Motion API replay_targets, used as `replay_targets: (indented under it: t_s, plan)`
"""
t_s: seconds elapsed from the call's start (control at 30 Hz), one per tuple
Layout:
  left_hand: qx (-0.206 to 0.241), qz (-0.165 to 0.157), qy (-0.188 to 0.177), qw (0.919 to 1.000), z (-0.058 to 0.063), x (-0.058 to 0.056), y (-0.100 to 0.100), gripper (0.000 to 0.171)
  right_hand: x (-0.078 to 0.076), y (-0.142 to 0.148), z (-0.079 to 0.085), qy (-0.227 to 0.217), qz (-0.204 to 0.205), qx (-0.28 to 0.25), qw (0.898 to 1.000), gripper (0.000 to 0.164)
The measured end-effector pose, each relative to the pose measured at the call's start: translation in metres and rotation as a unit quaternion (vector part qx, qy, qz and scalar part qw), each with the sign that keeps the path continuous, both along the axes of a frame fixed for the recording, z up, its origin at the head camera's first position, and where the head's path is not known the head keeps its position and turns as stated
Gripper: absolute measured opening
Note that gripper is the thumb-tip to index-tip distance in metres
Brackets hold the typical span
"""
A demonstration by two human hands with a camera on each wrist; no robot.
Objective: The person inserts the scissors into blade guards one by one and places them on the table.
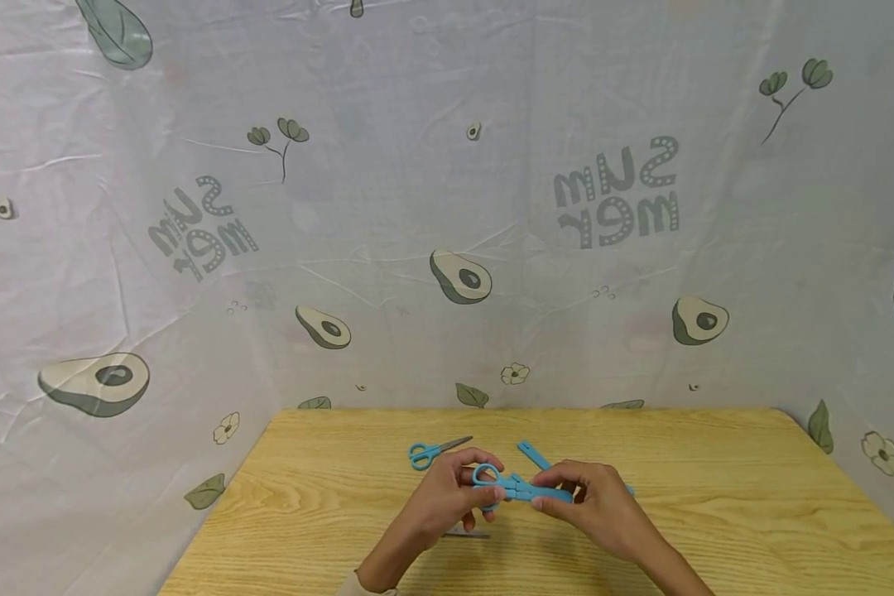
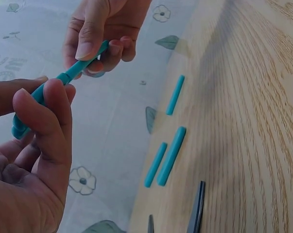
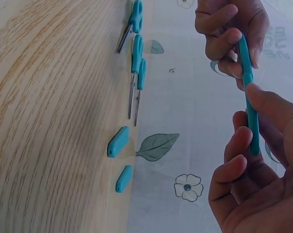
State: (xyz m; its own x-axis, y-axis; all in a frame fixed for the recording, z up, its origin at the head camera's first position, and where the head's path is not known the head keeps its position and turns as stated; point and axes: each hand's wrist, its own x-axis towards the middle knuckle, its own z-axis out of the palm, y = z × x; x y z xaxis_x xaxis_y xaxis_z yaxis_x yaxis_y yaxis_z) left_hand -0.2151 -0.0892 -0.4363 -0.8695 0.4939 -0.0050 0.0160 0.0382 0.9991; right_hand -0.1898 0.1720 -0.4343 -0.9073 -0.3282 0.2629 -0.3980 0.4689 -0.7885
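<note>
Between my two hands is a pair of blue-handled scissors (image 1: 517, 488), with a blue blade cover (image 1: 555, 494) over its blades. My left hand (image 1: 442, 501) holds the scissors by the finger loops, thumb on the near side. My right hand (image 1: 599, 501) pinches the cover between thumb and fingers. In the left wrist view, the scissors and cover form one slim blue line seen edge-on. The blades are hidden inside the cover. Both hands are held above the table.
Uncovered scissors (image 1: 425, 455) lie behind my left hand, and a blade (image 1: 473, 534) shows below it. A blue cover (image 1: 532, 454) lies behind my right hand. More loose scissors (image 3: 136, 53) and covers (image 3: 118, 143) lie on the wooden table (image 1: 715, 497). A printed curtain (image 1: 387, 207) hangs behind.
</note>
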Motion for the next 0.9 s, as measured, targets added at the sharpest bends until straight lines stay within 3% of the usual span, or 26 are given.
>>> replay_targets:
  t_s: [0.37, 0.9]
  plan:
    - [0.001, -0.020, -0.004, 0.9998, -0.0036, -0.0024, -0.0035, 0.027, 0.0007, 0.0019, -0.0014, -0.009, 0.022, -0.004, 1.000, 0.020]
    - [-0.014, -0.036, -0.032, 0.9987, -0.0045, 0.0051, -0.0068, 0.024, 0.0046, 0.0060, -0.0024, -0.047, 0.060, 0.011, 0.997, 0.019]
